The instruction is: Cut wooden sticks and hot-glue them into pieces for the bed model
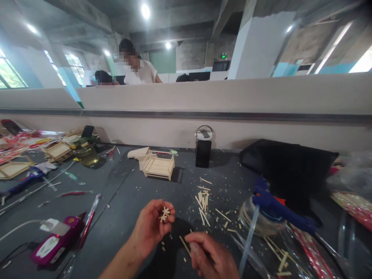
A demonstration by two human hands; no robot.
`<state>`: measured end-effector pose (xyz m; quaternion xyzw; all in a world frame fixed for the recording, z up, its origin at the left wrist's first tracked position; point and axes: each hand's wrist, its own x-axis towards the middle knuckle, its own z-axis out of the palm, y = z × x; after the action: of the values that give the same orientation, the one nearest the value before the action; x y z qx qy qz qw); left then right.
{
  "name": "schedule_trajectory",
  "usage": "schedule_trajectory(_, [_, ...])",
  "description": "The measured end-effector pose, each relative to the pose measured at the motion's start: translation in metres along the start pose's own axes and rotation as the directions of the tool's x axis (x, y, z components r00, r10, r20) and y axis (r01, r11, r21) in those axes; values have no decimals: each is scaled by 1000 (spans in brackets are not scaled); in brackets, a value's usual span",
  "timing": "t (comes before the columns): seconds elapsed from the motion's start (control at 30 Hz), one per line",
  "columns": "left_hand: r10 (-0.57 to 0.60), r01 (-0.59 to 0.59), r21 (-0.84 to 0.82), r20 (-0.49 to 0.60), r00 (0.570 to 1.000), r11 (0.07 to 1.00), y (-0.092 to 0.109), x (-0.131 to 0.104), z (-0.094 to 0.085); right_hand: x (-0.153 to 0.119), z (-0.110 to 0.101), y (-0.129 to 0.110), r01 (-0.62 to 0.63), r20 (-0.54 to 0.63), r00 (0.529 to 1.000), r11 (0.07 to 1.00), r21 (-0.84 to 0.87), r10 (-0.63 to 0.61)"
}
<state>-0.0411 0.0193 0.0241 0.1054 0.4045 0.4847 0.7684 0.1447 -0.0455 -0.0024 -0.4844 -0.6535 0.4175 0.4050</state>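
My left hand (pixel 153 224) is curled palm up around several short wooden stick pieces (pixel 164 214), which show between the thumb and fingers. Lower and to the right, my right hand (pixel 213 255) is close over the table with thumb and forefinger pressed together. A thin wooden stick (pixel 184 244) runs up to those fingertips; whether they grip it or only pass over it, I cannot tell. Beyond the hands lies a loose pile of wooden sticks (pixel 203 201). Farther back stands a small wooden model bed (pixel 158 166) with rails.
A blue glue gun (pixel 281 211) rests on a round clear container (pixel 247 213) at right. A black phone (pixel 203 154) leans upright near the partition (pixel 162 130). At left are a purple power strip (pixel 58 242) and a jar of yellowish liquid (pixel 88 155). People are beyond the partition.
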Motion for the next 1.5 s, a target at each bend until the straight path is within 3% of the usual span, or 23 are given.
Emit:
schedule_trajectory(0.17, [46, -51, -133, -44, 998, 990, -12, -11, 14, 3, -6, -5, 91, -50, 995, 996, -1, -91])
schedule_trajectory(0.3, [56, -57, -161, -9, 998, 985, -11, -17, 22, 6, -12, -13, 213, -78, 973, 976, -51, -217])
schedule_trajectory(0.47, [10, -2, -131, 57, 998, 991, -9, -29, 31, 13, -29, -31, 259, -124, 953, 956, -139, -276])
schedule_trajectory(0.63, [-10, 31, -143, 144, 990, 989, -12, -40, 37, 23, -46, -47, 314, -90, 933, 908, -279, -350])
schedule_trajectory(0.8, [-66, 92, -115, 210, 975, 989, -19, -49, 41, 36, -47, -51, 241, -79, 955, 906, -347, -285])
schedule_trajectory(1.03, [-121, 147, -90, 243, 962, 985, -28, -58, 42, 38, -42, -53, 159, -18, 985, 938, -307, -173])
schedule_trajectory(1.27, [-136, 164, -87, 260, 956, 983, -31, -61, 42, 32, -39, -38, 194, -85, 962, 870, -453, -259])
schedule_trajectory(1.4, [-98, 126, -114, 225, 969, 985, -26, -58, 42, 30, -41, -36, 232, -155, 916, 804, -548, -370])
schedule_trajectory(1.5, [-25, 50, -156, 157, 987, 987, -15, -52, 41, 27, -47, -44, 264, -205, 884, 810, -524, -421])
